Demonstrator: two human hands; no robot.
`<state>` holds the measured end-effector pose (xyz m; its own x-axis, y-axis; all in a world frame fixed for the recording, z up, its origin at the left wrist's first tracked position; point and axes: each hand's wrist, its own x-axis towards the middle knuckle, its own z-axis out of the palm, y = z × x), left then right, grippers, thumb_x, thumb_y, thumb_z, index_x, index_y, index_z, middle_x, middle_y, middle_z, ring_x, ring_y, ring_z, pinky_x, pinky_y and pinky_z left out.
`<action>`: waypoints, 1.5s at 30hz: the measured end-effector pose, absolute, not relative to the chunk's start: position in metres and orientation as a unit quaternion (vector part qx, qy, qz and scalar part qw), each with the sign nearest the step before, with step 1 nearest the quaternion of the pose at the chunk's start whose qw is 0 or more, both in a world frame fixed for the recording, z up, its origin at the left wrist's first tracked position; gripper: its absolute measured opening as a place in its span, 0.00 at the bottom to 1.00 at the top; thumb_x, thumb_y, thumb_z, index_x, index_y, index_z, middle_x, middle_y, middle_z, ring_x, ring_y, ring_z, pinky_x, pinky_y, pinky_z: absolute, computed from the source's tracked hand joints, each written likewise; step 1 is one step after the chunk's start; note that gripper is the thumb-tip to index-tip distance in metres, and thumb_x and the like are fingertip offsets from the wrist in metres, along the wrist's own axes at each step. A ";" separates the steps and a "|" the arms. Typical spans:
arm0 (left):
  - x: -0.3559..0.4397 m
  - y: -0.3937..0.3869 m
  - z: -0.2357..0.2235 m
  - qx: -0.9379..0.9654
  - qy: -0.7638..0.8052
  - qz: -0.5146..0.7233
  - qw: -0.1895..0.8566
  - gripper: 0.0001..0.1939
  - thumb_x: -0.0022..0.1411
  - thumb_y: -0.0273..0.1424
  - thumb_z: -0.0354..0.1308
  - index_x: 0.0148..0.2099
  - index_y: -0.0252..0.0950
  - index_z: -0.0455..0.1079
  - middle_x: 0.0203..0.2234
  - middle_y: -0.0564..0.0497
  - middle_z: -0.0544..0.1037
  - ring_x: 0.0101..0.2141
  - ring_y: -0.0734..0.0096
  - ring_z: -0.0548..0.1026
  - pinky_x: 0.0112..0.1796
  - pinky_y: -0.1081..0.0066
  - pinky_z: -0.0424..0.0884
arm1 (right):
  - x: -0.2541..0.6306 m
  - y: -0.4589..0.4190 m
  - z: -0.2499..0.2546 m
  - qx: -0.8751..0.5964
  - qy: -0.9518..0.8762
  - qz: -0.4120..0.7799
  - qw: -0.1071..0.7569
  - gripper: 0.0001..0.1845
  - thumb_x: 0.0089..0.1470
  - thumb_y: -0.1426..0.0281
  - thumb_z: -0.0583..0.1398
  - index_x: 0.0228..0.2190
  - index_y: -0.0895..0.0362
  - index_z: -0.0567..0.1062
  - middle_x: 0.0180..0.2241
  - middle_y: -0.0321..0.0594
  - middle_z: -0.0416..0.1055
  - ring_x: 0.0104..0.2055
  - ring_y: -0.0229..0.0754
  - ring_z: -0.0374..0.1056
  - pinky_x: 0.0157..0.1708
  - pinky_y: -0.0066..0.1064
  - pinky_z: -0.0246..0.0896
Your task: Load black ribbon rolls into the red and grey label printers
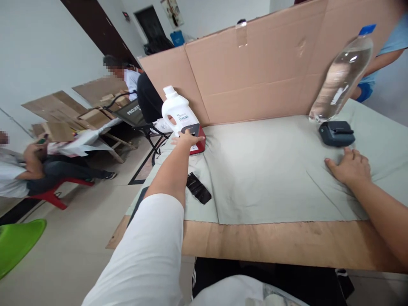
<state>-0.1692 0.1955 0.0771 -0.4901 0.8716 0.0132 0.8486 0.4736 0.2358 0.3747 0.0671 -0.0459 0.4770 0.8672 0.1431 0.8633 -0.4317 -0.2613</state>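
Note:
My left hand [186,139] reaches far out to the table's left back corner and rests on a small red and black device [197,138]; whether the fingers grip it I cannot tell. A white jug with a handle [176,111] stands just behind that device. My right hand [349,165] lies flat, fingers spread, on the pale green cloth [261,178]. A small black box [336,133] sits just beyond it, and a clear plastic bottle with a blue cap [344,74] stands behind the box. A flat black object [198,188] lies on the cloth near my left forearm.
A cardboard wall [255,72] closes the table's back. The bare wooden table edge [270,244] is nearest me. People sit at the left by another table [95,140] with cardboard; a person in blue stands behind the wall at right [387,55]. A green chair [15,242] is at lower left.

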 end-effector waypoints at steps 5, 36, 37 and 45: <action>-0.164 0.184 0.048 0.476 0.860 0.182 0.005 0.42 0.49 0.54 0.61 0.61 0.39 0.59 0.62 0.37 0.54 0.60 0.35 0.54 0.53 0.46 0.61 | 0.371 0.065 -0.039 -0.850 -0.509 0.011 0.133 0.43 0.59 0.51 0.50 0.65 0.68 0.51 0.66 0.62 0.49 0.66 0.62 0.47 0.62 0.44 0.41; -0.027 0.023 0.012 0.479 0.514 0.537 0.467 0.23 0.58 0.51 0.57 0.43 0.36 0.71 0.45 0.45 0.74 0.52 0.57 0.70 0.56 0.58 0.63 | 0.257 0.034 -0.029 -0.653 -0.643 0.216 0.337 0.19 0.54 0.61 0.59 0.46 0.55 0.74 0.50 0.51 0.72 0.50 0.53 0.70 0.49 0.47 0.65; -0.029 0.028 0.005 0.430 0.483 0.548 0.530 0.24 0.57 0.50 0.58 0.47 0.37 0.71 0.48 0.45 0.74 0.54 0.56 0.69 0.57 0.58 0.62 | 0.239 0.025 -0.027 -0.623 -0.649 0.245 0.363 0.19 0.56 0.58 0.58 0.47 0.53 0.74 0.50 0.49 0.73 0.47 0.51 0.71 0.47 0.46 0.67; -0.018 0.012 -0.006 0.371 0.319 0.521 0.699 0.33 0.63 0.49 0.54 0.67 0.45 0.58 0.68 0.55 0.56 0.68 0.62 0.51 0.66 0.61 0.46 | 0.176 -0.034 -0.036 -0.512 -0.677 0.219 0.481 0.36 0.62 0.49 0.48 0.63 0.57 0.55 0.61 0.54 0.62 0.61 0.55 0.61 0.58 0.53 0.59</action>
<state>-0.0182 0.0116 -0.0060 0.2540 0.9654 -0.0587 -0.4923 0.1813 0.8514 0.1761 -0.0342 -0.0358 -0.0140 0.9044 0.4265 0.4824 0.3797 -0.7894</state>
